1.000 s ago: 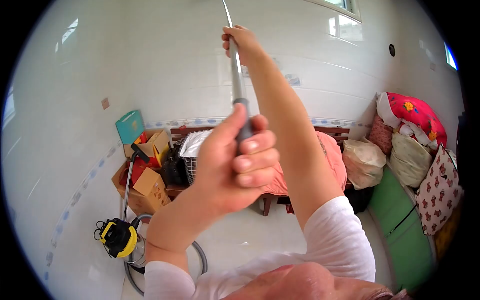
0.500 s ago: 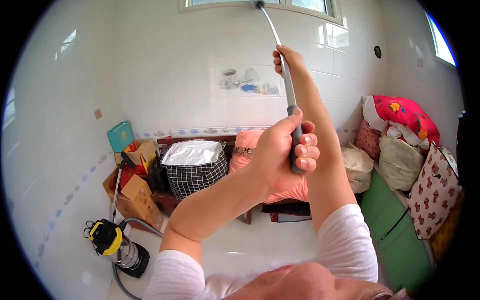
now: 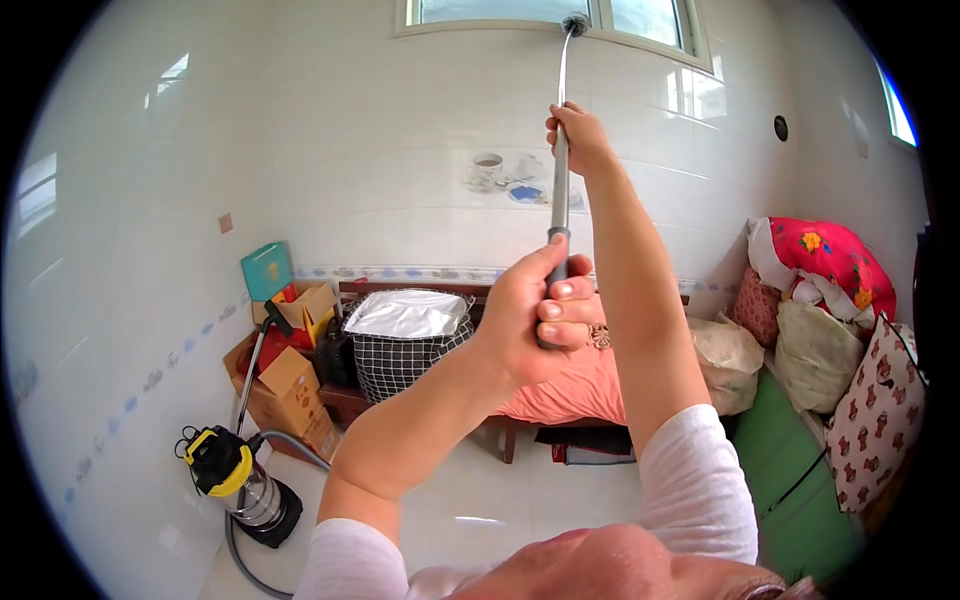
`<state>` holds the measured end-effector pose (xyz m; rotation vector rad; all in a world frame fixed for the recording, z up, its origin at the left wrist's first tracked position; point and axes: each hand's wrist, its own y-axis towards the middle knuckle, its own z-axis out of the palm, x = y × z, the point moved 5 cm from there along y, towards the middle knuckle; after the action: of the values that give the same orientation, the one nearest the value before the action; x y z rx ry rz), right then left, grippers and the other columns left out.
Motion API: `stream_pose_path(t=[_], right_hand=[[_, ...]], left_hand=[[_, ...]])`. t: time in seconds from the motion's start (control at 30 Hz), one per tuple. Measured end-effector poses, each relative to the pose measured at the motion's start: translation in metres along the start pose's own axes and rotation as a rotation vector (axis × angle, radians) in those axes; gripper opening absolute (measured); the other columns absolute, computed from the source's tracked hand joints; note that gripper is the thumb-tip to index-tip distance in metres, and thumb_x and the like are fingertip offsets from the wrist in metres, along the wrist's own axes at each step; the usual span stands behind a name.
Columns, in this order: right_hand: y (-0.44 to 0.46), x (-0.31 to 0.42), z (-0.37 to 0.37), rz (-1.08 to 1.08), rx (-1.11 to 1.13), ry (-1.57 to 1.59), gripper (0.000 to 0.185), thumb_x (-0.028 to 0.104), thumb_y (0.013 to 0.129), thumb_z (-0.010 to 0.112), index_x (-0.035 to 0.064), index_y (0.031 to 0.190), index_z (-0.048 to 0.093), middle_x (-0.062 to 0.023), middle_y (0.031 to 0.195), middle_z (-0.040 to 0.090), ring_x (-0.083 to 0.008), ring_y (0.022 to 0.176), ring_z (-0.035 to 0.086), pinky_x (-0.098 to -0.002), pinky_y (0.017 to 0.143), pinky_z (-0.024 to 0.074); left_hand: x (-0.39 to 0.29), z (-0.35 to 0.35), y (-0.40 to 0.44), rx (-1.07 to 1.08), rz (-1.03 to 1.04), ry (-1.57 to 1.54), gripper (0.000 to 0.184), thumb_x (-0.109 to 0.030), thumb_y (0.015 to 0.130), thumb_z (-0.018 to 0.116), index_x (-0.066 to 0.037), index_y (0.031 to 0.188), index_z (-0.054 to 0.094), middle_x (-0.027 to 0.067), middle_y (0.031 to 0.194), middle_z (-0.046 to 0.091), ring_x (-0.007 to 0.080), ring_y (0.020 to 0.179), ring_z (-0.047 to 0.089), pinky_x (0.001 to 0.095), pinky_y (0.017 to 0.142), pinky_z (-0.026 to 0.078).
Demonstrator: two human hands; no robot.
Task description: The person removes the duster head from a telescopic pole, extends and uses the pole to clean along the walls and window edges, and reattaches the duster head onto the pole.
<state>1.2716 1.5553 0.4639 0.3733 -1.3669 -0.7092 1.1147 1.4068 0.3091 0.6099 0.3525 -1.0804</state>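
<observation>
A long-handled brush (image 3: 562, 195) with a silver pole and a grey grip rises in front of me, nearly upright. Wrapped around its grey grip, close to the lower end, is my left hand (image 3: 535, 320), closed with the thumb along the top. Further up, my right hand (image 3: 580, 137) is closed around the silver pole, its arm stretched out. The brush's dark bristly head (image 3: 575, 25) is at the lower frame of the window (image 3: 540, 28); whether it touches cannot be made out.
A black-and-yellow vacuum cleaner (image 3: 245, 490) stands on the floor at left, beside cardboard boxes (image 3: 285, 390). Along the back wall, a wooden bench (image 3: 508, 440) bears a checked storage bag (image 3: 400, 362) and pink cloth (image 3: 570, 385). Bundles and a red floral quilt (image 3: 815, 255) lie at right.
The brush head has shifted right along the window's lower edge, and the pole's lower end has swung left, so it stands straighter. The view has tilted slightly. Both hands keep their hold.
</observation>
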Motion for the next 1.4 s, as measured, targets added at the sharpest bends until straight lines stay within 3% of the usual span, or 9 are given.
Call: stream_pose_path(t=[0.3,0.47,0.77,0.93,1.03,1.2,1.3,1.4], right_hand=[[0.022,-0.072,0.106,0.082,0.131,-0.13,0.011,0.015,0.084,0.05,0.0068,0.091,0.046,-0.002,0.066,0.046,-0.0111,0.051,0.044,-0.0231,0.043,0.038],[0.028,-0.117,0.151,0.126,0.143,-0.143,0.027,0.016,0.084,0.05,0.0076,0.109,0.045,-0.0014,0.068,0.047,-0.0114,0.052,0.045,-0.0232,0.042,0.0359],[0.04,-0.17,0.125,0.161,0.018,-0.306,0.035,0.019,0.083,0.045,0.0118,0.117,0.04,-0.004,0.077,0.049,-0.0138,0.055,0.049,-0.0274,0.043,0.0353],[0.056,-0.196,0.104,0.118,-0.045,-0.387,0.035,0.017,0.084,0.042,0.0134,0.119,0.038,-0.006,0.075,0.048,-0.0143,0.047,0.049,-0.0279,0.036,0.0357],[0.071,-0.221,0.098,0.097,-0.094,-0.376,0.036,0.016,0.084,0.04,0.0134,0.12,0.036,-0.006,0.073,0.048,-0.0148,0.046,0.049,-0.028,0.036,0.0359],[0.108,-0.27,0.103,-0.036,0.012,-0.277,0.05,0.011,0.085,0.037,0.0142,0.131,0.018,-0.0042,0.067,0.044,-0.0139,0.042,0.045,-0.0268,0.036,0.0373],[0.127,-0.299,0.115,-0.084,0.035,-0.251,0.051,0.009,0.085,0.037,0.014,0.132,0.018,-0.0036,0.066,0.043,-0.0126,0.043,0.045,-0.0255,0.037,0.0374],[0.149,-0.323,0.131,-0.095,0.112,-0.196,0.059,0.008,0.086,0.037,0.0145,0.137,0.008,-0.0034,0.067,0.044,-0.0116,0.043,0.044,-0.0245,0.039,0.0383]], left_hand=[[-0.054,-0.066,-0.043,-0.049,0.12,-0.038,0.031,-0.033,0.092,0.041,-0.006,0.084,0.053,-0.003,0.054,0.041,0.0046,0.038,0.037,0.0173,0.029,0.027],[-0.083,-0.11,-0.068,-0.16,0.166,0.052,0.028,-0.034,0.09,0.044,-0.009,0.08,0.053,-0.0037,0.053,0.04,0.0043,0.038,0.034,0.0178,0.029,0.024],[-0.103,-0.179,-0.06,-0.339,0.006,0.353,0.03,-0.038,0.089,0.044,-0.009,0.079,0.046,-0.0015,0.054,0.037,0.0075,0.039,0.031,0.0219,0.034,0.023],[-0.126,-0.225,-0.046,-0.359,-0.028,0.487,0.028,-0.036,0.089,0.043,-0.009,0.08,0.046,-0.0014,0.053,0.036,0.0073,0.038,0.029,0.0217,0.034,0.022],[-0.147,-0.259,-0.034,-0.33,-0.006,0.567,0.029,-0.035,0.09,0.041,-0.008,0.08,0.046,-0.0019,0.052,0.035,0.0067,0.036,0.028,0.0213,0.032,0.021],[-0.185,-0.335,-0.011,-0.416,0.109,0.641,0.045,-0.045,0.092,0.031,-0.003,0.084,0.048,-0.0019,0.048,0.034,0.0067,0.031,0.028,0.0214,0.028,0.018],[-0.211,-0.38,0.005,-0.491,0.242,0.858,0.047,-0.044,0.092,0.029,-0.003,0.083,0.049,-0.0011,0.047,0.036,0.0063,0.032,0.029,0.0211,0.029,0.022],[-0.233,-0.419,0.02,-0.539,0.358,0.965,0.046,-0.043,0.092,0.03,-0.003,0.082,0.05,-0.0004,0.049,0.038,0.0065,0.032,0.03,0.021,0.029,0.024]])
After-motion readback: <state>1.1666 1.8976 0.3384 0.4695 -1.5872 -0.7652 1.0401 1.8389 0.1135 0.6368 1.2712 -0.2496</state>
